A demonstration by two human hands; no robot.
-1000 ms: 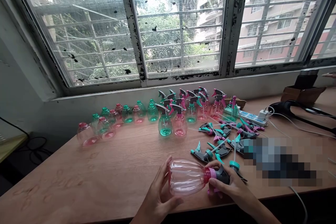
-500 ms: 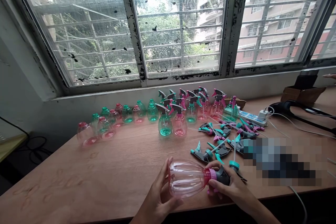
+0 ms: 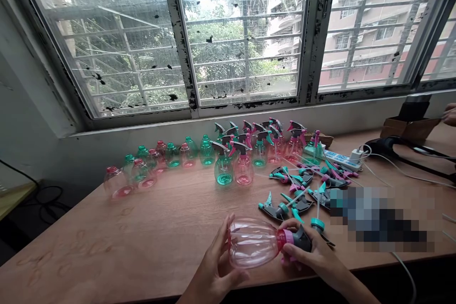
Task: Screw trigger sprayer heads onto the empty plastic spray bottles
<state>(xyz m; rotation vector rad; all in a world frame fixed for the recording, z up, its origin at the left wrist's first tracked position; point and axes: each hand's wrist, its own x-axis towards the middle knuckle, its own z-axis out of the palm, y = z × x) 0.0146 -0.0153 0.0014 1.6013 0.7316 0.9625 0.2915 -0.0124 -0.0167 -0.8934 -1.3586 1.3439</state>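
Note:
A clear pink spray bottle (image 3: 252, 242) lies sideways over the near edge of the wooden table (image 3: 142, 232). My left hand (image 3: 217, 270) wraps round its round body from below. My right hand (image 3: 313, 256) is closed on the black and pink spray head (image 3: 298, 239) sitting at the bottle's neck. Just beyond my right hand lie several loose spray heads (image 3: 295, 190) in black, teal and pink.
Finished pink and green spray bottles (image 3: 256, 147) stand by the window sill, and headless bottles (image 3: 149, 166) line up to their left. A white power strip (image 3: 338, 157), cables and a black device (image 3: 388, 145) lie at the right. Another person's hand (image 3: 449, 114) shows at the far right edge.
My hands and the bottle have barely shifted. The other person's hand at the far right edge has come further into view.

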